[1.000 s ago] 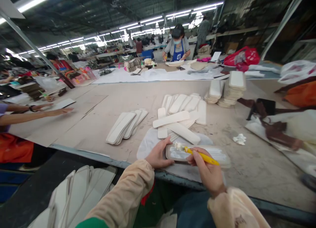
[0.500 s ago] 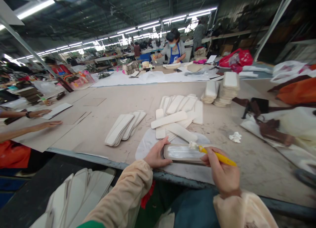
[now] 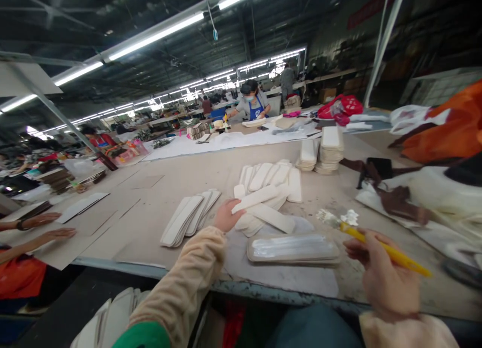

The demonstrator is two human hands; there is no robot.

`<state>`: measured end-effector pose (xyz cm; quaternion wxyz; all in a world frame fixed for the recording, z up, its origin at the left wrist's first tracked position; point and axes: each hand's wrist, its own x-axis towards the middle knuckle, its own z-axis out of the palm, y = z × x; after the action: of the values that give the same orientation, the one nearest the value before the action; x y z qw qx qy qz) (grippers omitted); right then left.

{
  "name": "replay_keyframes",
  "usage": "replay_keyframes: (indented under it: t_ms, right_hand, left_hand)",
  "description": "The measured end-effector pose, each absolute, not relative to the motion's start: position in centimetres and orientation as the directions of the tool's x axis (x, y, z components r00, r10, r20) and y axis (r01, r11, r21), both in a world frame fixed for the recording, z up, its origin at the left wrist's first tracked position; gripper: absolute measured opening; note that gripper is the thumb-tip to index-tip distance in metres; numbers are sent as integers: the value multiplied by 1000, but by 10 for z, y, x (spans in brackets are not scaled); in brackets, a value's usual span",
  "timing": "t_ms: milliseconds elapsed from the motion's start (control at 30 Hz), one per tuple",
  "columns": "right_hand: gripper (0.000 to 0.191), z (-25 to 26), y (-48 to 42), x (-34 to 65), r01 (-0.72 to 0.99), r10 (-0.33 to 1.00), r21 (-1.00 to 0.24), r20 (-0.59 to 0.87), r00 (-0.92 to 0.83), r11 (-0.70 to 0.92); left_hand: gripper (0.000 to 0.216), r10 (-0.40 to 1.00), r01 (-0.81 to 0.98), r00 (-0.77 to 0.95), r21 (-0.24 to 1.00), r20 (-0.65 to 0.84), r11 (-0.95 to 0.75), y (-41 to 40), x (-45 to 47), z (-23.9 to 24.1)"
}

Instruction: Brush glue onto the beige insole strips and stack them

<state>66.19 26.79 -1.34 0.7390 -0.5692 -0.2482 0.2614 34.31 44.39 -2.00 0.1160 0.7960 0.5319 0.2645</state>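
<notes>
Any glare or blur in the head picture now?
In the head view, the coated strip shines whitish, and the right hand and yellow brush look slightly blurred; in that same view, ceiling lights wash out white against a dark roof.

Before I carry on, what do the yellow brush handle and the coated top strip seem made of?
Yellow brush handle: probably plastic, given its smooth, even color. Coated top strip: perhaps card or stiff fabric, its bare edge matte beige; glossy white streaks suggest wet glue.
</notes>
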Motion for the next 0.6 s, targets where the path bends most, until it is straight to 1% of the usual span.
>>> replay_keyframes:
  t_ms: [67, 233, 467, 600]
  right_hand:
    - [37, -12, 267, 664, -121, 663, -967, 60, 746, 224]
    - [38, -11, 265, 673, -145, 658, -953, 69, 750, 266]
    - [41, -14, 266, 680, -139, 644, -960, 53, 764, 244]
    - [41, -13, 267, 679, -116, 630, -962, 67, 774, 245]
  left_hand:
    - [38, 911, 816, 363, 404, 197, -412, 471, 349, -16]
    - [24, 884, 819, 465, 356, 45, -449, 507, 356, -21]
    - [19, 864, 816, 504, 340, -20, -468, 516, 348, -20]
    - [20, 869, 827, 495, 306, 2, -472, 515, 346, -11]
